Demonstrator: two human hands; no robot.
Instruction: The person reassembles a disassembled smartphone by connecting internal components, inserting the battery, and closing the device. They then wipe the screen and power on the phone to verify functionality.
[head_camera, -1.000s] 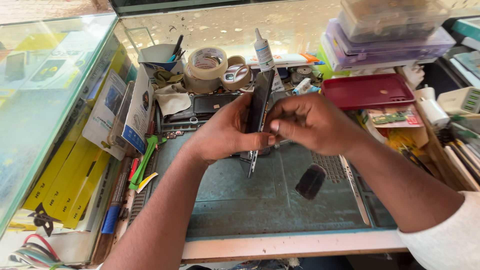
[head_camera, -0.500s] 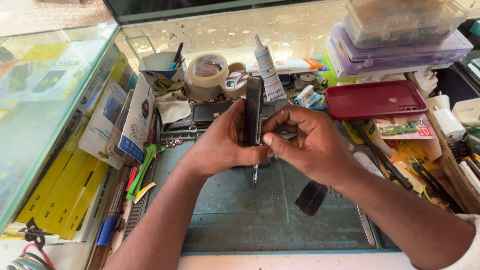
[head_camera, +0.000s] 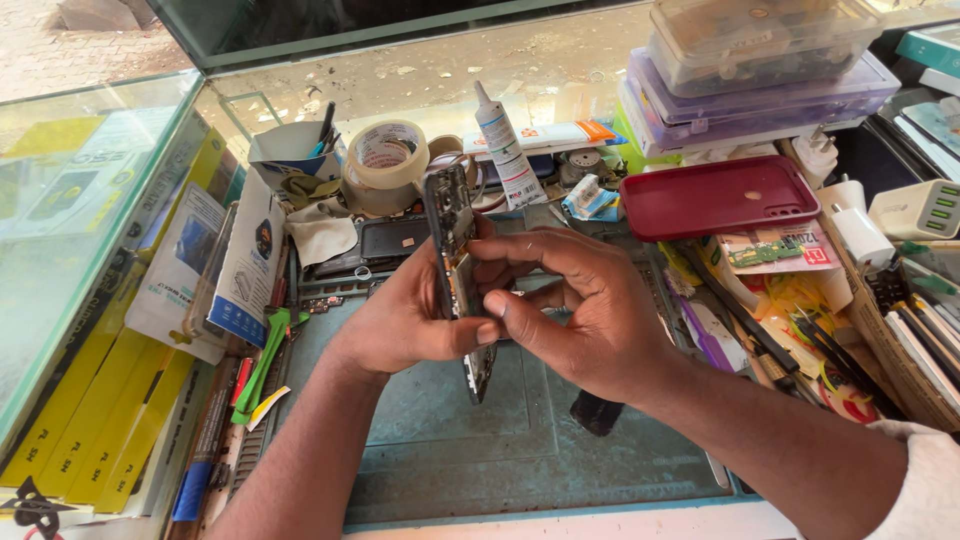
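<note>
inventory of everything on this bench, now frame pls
opened dark phone body: 1, black, held edge-up over the mat, gripped by both hands
teal work mat: 1, teal, bench centre
roll of beige tape: 1, beige, behind the phone
white glue tube: 1, white, upright right of the tape
dark red phone case: 1, red, right rear
clear lidded plastic boxes: at least 2 stacked, clear and purple-tinted, top right
green plastic pry tools: several, green, left of mat
white charger: 1, white, far right
left hand: grips the phone's left side
right hand: pinches the phone's edge
</note>
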